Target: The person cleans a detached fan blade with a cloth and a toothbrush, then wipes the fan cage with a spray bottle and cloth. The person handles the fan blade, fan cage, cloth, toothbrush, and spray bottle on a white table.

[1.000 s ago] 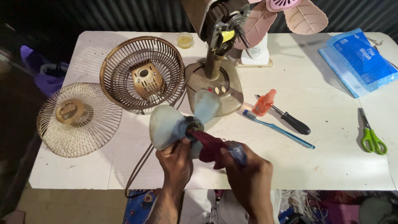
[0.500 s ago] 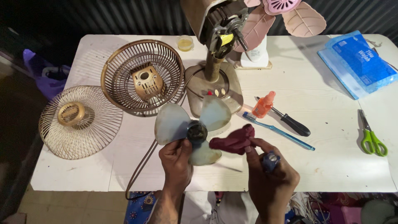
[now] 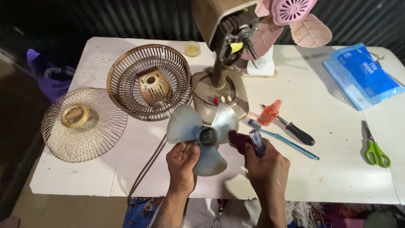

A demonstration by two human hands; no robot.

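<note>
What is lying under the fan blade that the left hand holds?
Under the fan blade the white table shows, with the brown cord running below its edge. The left hand hides the lowest part.

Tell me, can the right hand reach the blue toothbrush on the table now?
Probably yes: the toothbrush lies just beside the right hand with nothing between, but that hand already holds a dark red cloth and a small object.
</note>
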